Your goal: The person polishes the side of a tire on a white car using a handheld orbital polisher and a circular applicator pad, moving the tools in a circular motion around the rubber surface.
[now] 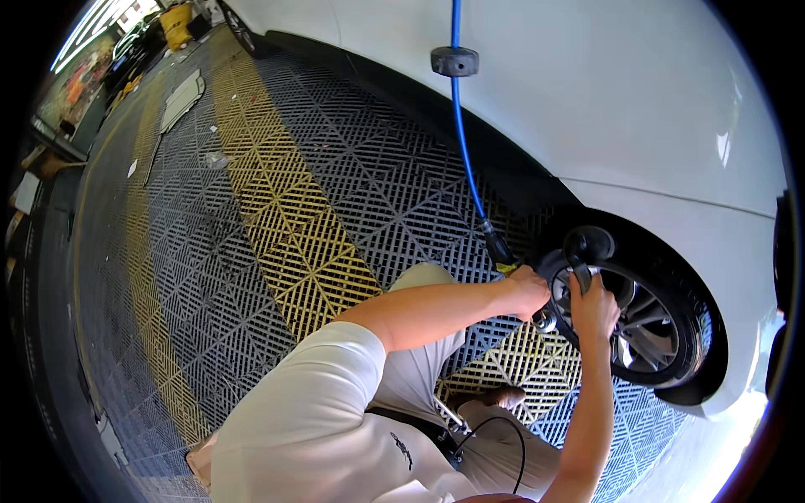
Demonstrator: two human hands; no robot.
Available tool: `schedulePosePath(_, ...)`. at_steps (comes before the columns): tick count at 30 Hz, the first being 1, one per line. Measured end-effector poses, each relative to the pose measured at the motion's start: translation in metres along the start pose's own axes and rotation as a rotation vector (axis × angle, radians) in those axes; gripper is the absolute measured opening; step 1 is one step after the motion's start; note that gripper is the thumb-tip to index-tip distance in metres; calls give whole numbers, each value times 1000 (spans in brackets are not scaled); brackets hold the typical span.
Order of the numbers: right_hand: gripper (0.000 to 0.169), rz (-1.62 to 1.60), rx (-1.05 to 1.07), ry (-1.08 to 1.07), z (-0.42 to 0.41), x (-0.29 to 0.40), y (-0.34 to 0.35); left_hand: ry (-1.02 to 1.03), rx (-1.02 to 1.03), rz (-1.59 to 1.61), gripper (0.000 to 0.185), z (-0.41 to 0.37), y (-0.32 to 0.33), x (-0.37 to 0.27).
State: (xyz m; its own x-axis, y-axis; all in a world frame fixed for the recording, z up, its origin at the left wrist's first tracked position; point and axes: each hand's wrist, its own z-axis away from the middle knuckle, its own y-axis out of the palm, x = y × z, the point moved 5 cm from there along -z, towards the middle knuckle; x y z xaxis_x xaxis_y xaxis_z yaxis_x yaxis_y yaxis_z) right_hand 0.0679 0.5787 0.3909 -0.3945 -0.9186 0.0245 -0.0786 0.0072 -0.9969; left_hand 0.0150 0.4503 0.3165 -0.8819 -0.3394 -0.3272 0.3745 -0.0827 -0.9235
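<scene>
A white car's wheel [651,342], with a black tyre and grey alloy spokes, stands in front of me at the right. My left hand [529,292] is closed around a tool beside the tyre's left edge. A blue hose [463,144] runs down to it through a black connector [498,248]. Below that hand shows a shiny metal part [544,322] of the tool; my fingers hide most of the rest. My right hand [594,309] grips the handle of a black tool with a rounded head [588,244], held over the wheel's upper left part. I cannot tell whether the head touches the tyre.
The car's white body panel [629,113] fills the upper right. A black block [455,61] sits on the hose. Grey and yellow slatted floor tiles [295,220] lie left. Farther off are a pale flat panel [182,100], clear plastic [217,160] and a yellow bag-like object [176,26].
</scene>
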Motion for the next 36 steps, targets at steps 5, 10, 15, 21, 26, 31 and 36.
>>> schedulePosePath(5,64,-58,-223,238,11,-77,-63,-3,-49,69,26,18,-21,5)
schedulePosePath(10,58,-189,-559,260,43,-218,-71,19,-50,103,32,24,-49,-2)
schedulePosePath(15,40,432,-601,91,70,-225,-18,24,-204,79,40,28,-81,-6)
schedulePosePath(21,40,-569,-514,491,61,-133,-55,33,-700,182,43,39,-108,8)
schedulePosePath(26,41,-573,-565,400,66,-136,-60,39,-821,156,36,38,-125,12)
schedulePosePath(31,48,-597,-415,440,65,-117,-67,-18,-824,146,31,27,-120,25)
schedulePosePath(36,52,-514,-394,431,64,-119,-66,-56,-802,178,29,19,-130,26)
